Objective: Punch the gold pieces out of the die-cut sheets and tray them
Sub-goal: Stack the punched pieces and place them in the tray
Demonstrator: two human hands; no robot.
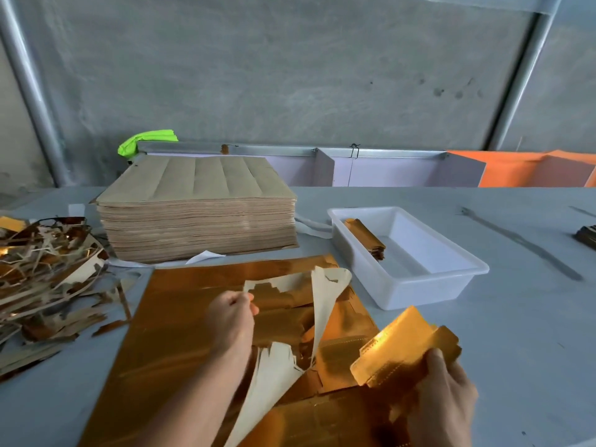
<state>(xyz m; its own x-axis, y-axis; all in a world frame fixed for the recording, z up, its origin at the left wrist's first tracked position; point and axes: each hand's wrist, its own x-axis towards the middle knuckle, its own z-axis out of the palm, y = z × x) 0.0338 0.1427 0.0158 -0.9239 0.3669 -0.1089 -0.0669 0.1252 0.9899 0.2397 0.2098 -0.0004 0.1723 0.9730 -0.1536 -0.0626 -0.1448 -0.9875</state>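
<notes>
A gold die-cut sheet lies flat on the table in front of me. My left hand pinches a torn strip of sheet waste and lifts it, its pale back side curling up over the sheet. My right hand grips a small stack of punched gold pieces above the sheet's right edge. A white plastic tray stands to the right of the sheet with a short stack of gold pieces in its far left corner.
A tall stack of sheets, brown side up, stands behind the gold sheet. A heap of gold and brown offcuts covers the left of the table. A thin metal strip lies at the right. Orange material sits behind the table.
</notes>
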